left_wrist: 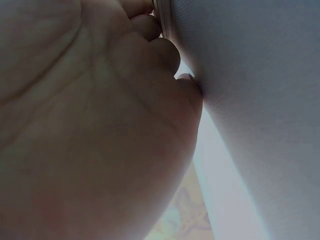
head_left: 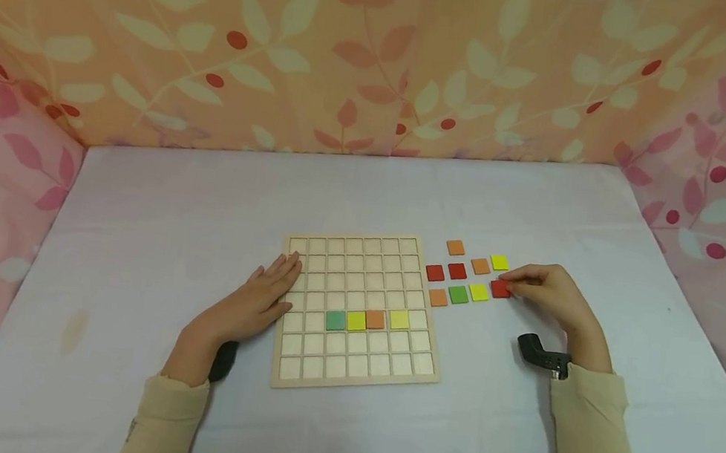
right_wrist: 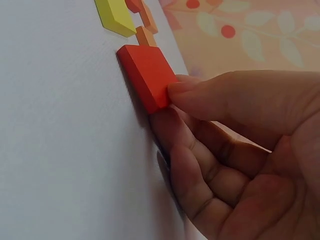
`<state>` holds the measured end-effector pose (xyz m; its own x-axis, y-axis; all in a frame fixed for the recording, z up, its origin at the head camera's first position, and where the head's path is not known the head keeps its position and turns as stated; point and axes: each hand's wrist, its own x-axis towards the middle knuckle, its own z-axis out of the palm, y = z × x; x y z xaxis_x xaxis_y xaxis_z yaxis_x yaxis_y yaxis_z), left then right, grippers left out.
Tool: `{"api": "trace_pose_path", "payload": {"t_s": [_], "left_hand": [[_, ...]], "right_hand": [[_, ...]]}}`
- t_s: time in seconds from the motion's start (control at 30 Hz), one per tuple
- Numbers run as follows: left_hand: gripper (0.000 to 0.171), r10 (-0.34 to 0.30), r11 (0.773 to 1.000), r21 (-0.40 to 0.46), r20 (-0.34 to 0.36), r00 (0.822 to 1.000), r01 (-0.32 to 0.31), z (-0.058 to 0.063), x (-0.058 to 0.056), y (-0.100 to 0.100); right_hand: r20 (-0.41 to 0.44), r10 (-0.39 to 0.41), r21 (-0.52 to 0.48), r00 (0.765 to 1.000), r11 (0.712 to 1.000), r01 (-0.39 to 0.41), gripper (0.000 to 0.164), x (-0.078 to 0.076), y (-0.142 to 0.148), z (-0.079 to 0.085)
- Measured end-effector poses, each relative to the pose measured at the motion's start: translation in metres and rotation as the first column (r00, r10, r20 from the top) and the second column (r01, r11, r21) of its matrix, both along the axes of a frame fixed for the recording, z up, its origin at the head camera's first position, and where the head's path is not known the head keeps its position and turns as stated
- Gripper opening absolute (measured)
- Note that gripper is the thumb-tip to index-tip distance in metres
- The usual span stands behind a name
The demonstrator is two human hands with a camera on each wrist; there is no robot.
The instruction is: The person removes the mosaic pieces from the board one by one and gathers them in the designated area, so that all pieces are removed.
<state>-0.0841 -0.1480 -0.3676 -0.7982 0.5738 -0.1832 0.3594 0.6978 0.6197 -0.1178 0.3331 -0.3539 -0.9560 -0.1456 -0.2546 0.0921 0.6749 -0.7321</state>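
My right hand [head_left: 547, 291] pinches a red square tile [right_wrist: 149, 75] between thumb and fingers at the right end of a group of loose tiles. In the right wrist view the thumb lies on the tile's top face and fingertips are at its edge. My left hand [head_left: 255, 302] lies flat with straight fingers, fingertips resting on the left rim of a wooden grid board [head_left: 354, 388]. One row of the board holds a green tile [head_left: 335, 320], a yellow tile [head_left: 356, 321], an orange tile [head_left: 375, 319] and, past a bare cell, another yellow tile [head_left: 399, 319].
Right of the board lie several loose tiles, among them a green one [head_left: 458, 294], a yellow one [head_left: 479, 292], an orange one [head_left: 455, 247] and a red one [head_left: 435, 273]. A white cloth [head_left: 191, 199] covers the table, with a patterned curtain [head_left: 382, 57] behind.
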Motion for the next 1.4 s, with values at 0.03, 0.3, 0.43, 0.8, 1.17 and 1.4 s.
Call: {"api": "trace_pose_path", "payload": {"t_s": [0.03, 0.3, 0.43, 0.8, 1.17, 1.4], "left_hand": [[0.064, 0.002, 1.0, 0.0, 0.001, 1.0, -0.002, 0.0, 0.001, 0.0], [0.064, -0.004, 1.0, -0.004, 0.001, 1.0, 0.004, 0.002, 0.004, 0.0], [0.065, -0.009, 1.0, -0.008, -0.002, 1.0, 0.009, 0.003, 0.002, 0.003], [0.065, -0.019, 1.0, -0.017, -0.002, 1.0, 0.019, 0.002, -0.006, 0.005], [0.065, -0.001, 1.0, -0.003, 0.02, 1.0, 0.001, 0.001, 0.0, -0.002], [0.064, -0.015, 1.0, -0.011, -0.003, 1.0, 0.015, 0.005, -0.004, 0.001]], "right_hand": [[0.003, 0.001, 0.005, 1.0, 1.0, -0.001, 0.024, -0.001, -0.001, 0.0], [0.01, 0.004, -0.001, 1.0, 1.0, -0.004, 0.027, 0.004, 0.003, -0.003], [-0.002, 0.003, -0.008, 1.0, 1.0, -0.003, 0.031, 0.005, 0.009, -0.004], [0.017, -0.009, -0.098, 1.0, 0.995, 0.011, 0.038, 0.002, 0.016, -0.003], [0.026, -0.028, -0.126, 0.999, 0.992, 0.031, 0.038, -0.003, 0.007, -0.005], [-0.023, -0.034, -0.173, 0.999, 0.985, 0.029, 0.036, -0.003, -0.007, 0.004]]}}
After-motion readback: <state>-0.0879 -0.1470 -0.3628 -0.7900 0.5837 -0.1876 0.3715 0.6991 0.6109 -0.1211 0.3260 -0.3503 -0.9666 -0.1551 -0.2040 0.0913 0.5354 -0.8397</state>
